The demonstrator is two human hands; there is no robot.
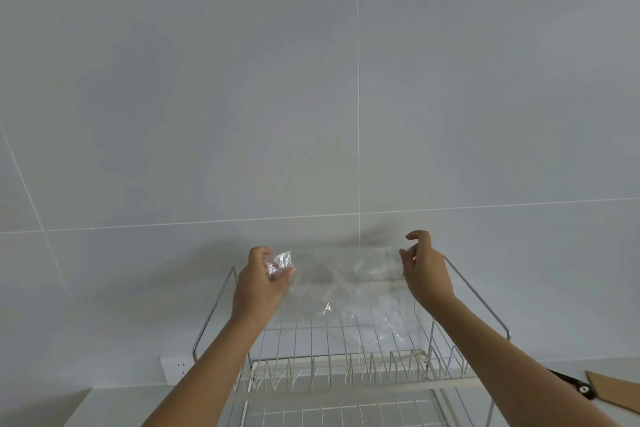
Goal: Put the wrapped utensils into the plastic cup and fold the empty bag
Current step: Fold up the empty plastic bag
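bag [346,284] stretched between both hands

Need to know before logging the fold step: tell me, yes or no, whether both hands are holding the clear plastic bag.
Yes: the left hand bunches one end of the clear plastic bag and the right hand pinches the other.

text: none legible | labels, brands, numbers: none readable | clear plastic bag [343,291]: one small whitish mark near its middle, at about 6 o'clock of the view, too blurred to tell whether it is a letter | wall socket [176,369] at 7 o'clock: no marking can be read
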